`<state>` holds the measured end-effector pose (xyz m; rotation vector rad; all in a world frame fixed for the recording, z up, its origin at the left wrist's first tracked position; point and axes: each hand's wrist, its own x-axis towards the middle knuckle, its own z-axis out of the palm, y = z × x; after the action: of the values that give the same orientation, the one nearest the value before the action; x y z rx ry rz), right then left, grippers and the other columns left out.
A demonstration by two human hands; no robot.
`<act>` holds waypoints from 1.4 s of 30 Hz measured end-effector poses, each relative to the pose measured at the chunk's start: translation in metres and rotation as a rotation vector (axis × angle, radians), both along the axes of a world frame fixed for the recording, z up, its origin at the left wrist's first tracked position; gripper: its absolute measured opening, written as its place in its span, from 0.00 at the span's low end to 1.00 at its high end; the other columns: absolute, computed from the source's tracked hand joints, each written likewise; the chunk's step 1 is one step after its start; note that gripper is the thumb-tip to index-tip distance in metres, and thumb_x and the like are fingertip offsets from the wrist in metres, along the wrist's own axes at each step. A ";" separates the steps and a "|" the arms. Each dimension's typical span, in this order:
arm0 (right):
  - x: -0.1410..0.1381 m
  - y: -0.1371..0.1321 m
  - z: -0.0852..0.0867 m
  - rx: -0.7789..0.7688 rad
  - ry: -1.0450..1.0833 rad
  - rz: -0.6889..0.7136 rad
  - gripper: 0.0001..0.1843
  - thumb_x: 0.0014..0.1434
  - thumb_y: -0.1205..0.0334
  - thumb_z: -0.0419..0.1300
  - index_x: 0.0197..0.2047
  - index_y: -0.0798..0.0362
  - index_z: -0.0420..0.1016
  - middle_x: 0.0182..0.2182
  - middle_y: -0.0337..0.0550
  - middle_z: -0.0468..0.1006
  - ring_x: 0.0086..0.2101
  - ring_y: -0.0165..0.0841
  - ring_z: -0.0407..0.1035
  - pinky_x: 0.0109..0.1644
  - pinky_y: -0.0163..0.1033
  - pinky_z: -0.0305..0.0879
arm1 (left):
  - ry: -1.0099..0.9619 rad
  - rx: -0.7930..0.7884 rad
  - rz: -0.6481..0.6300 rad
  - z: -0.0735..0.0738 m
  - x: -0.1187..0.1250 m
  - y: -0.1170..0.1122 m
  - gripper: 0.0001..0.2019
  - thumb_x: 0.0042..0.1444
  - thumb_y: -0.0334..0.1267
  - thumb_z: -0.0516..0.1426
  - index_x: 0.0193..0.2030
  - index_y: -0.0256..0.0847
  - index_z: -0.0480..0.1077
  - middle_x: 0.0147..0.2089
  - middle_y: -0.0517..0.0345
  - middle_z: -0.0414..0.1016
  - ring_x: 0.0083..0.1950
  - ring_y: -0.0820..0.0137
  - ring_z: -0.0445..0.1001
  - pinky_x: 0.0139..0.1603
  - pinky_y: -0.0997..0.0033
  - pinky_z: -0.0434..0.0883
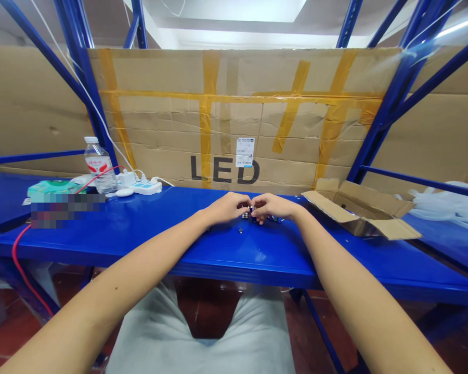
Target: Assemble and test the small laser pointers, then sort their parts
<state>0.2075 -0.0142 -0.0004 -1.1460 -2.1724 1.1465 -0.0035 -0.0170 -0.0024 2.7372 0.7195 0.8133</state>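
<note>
Both my hands rest on the blue metal shelf (148, 244), meeting at its middle. My left hand (228, 206) is closed in a pinch, fingertips touching those of my right hand (273, 206), which is also pinched. Between the fingertips sits a tiny dark part too small to name. Several small dark parts (242, 230) lie loose on the shelf just below and around my fingers.
An open cardboard box (359, 206) sits to the right. At the left stand a water bottle (99, 165), a white power strip (146, 186) with a red cable (19, 259), and a green pack (52, 188). A taped cardboard sheet marked LED (234, 119) backs the shelf.
</note>
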 end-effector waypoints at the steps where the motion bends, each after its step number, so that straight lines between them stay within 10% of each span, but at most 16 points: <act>1: 0.001 0.001 0.000 0.012 -0.003 -0.002 0.12 0.46 0.58 0.68 0.32 0.53 0.73 0.27 0.39 0.79 0.26 0.31 0.73 0.31 0.36 0.68 | 0.010 0.011 -0.009 0.000 0.001 0.000 0.07 0.60 0.31 0.55 0.41 0.37 0.75 0.40 0.55 0.80 0.41 0.71 0.75 0.44 0.72 0.67; 18: -0.001 -0.001 0.002 0.047 -0.007 -0.034 0.13 0.45 0.56 0.68 0.32 0.53 0.74 0.25 0.38 0.77 0.25 0.31 0.72 0.29 0.35 0.65 | 0.019 0.149 0.000 0.002 0.000 0.000 0.09 0.59 0.32 0.54 0.39 0.38 0.76 0.39 0.53 0.77 0.39 0.70 0.73 0.43 0.71 0.67; 26: 0.004 0.003 0.004 0.102 -0.044 -0.037 0.15 0.46 0.56 0.66 0.37 0.55 0.77 0.26 0.38 0.76 0.25 0.28 0.65 0.26 0.33 0.58 | 0.287 -0.351 -0.051 0.014 -0.015 -0.005 0.06 0.48 0.37 0.60 0.34 0.38 0.74 0.29 0.60 0.74 0.30 0.72 0.71 0.32 0.74 0.66; 32: 0.005 0.005 0.003 0.130 -0.044 -0.043 0.15 0.47 0.57 0.66 0.38 0.55 0.78 0.28 0.40 0.77 0.29 0.31 0.68 0.30 0.34 0.60 | 0.394 -0.427 -0.087 0.011 -0.010 -0.008 0.04 0.48 0.34 0.60 0.32 0.39 0.74 0.27 0.61 0.74 0.28 0.73 0.71 0.32 0.74 0.67; 42: -0.009 -0.008 0.007 0.241 -0.055 -0.013 0.13 0.52 0.57 0.62 0.38 0.55 0.80 0.32 0.41 0.79 0.33 0.33 0.68 0.41 0.38 0.63 | -0.224 -0.211 0.069 0.007 -0.013 0.008 0.05 0.50 0.32 0.57 0.33 0.35 0.74 0.28 0.58 0.75 0.29 0.75 0.71 0.32 0.76 0.66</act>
<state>0.1981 -0.0227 0.0069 -1.0944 -2.2674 0.8280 -0.0164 -0.0087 0.0043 2.4008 0.8045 0.9794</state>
